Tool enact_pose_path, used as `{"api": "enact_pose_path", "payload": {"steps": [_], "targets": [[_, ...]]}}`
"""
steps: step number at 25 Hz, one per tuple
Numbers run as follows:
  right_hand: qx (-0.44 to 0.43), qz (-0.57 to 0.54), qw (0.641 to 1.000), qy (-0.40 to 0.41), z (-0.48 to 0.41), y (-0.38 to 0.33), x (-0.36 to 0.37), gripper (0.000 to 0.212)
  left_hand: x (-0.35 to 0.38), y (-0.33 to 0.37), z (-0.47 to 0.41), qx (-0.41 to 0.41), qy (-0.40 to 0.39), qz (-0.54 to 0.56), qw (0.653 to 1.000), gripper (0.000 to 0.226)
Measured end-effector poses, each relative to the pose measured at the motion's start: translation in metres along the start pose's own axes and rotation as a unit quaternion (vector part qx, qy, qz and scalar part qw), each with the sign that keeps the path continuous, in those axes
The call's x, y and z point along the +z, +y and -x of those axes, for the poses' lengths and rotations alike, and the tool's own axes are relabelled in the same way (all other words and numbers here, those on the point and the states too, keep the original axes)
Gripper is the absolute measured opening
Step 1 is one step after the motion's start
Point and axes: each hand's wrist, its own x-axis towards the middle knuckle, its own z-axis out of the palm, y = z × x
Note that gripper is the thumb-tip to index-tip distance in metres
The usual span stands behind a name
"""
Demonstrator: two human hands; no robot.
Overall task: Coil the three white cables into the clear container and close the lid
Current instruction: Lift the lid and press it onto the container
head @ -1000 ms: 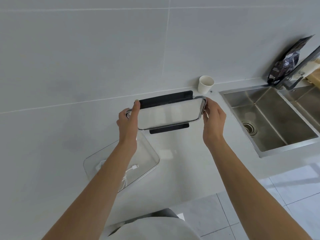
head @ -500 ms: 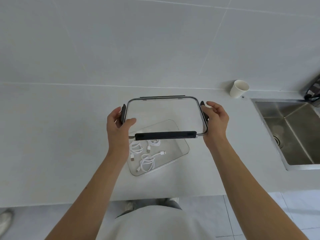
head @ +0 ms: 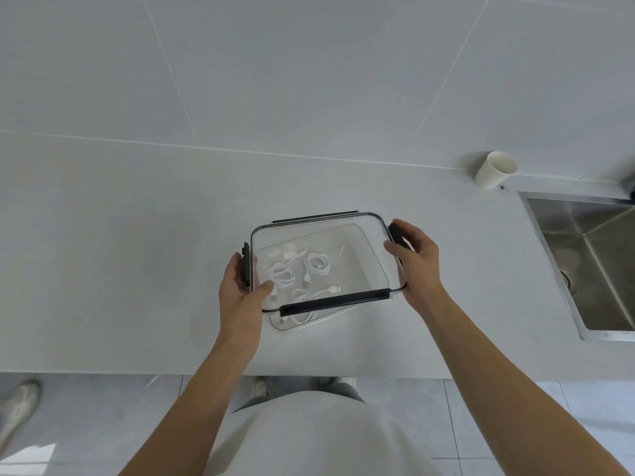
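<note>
The clear container (head: 372, 269) stands on the white counter with the coiled white cables (head: 318, 264) lying inside it. Just above it hangs the clear lid (head: 335, 300), which has black clip flaps on its sides, nearly level and roughly lined up with the container's rim. My left hand (head: 242, 292) grips the lid's left edge, thumb on top by the left flap. My right hand (head: 417, 261) holds the right edge, fingers curled over the right flap. I cannot tell whether the lid touches the rim.
A white paper cup (head: 494, 170) stands by the wall at the back right. A steel sink (head: 594, 266) is set into the counter at the far right. The counter's front edge (head: 137, 372) runs below my forearms. A shoe (head: 17, 410) shows on the floor at the lower left.
Both hands have carried the lid from a raised, tilted pose down and level over the container. The view has swung left, so the container now sits under the lid.
</note>
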Motion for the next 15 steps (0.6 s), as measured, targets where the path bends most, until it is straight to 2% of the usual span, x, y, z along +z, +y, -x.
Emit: {"api": "enact_pose_path", "payload": {"steps": [6, 15], "targets": [[-0.007, 0.1, 0.994, -0.046, -0.016, 0.029, -0.002, 0.038, -0.002, -0.021, 0.007, -0.012, 0.017, -0.025, 0.999, 0.08], [-0.001, 0.179, 0.982, -0.055, -0.048, 0.047, 0.002, 0.039, 0.017, -0.04, 0.015, -0.017, 0.066, -0.105, 0.992, 0.068]]}}
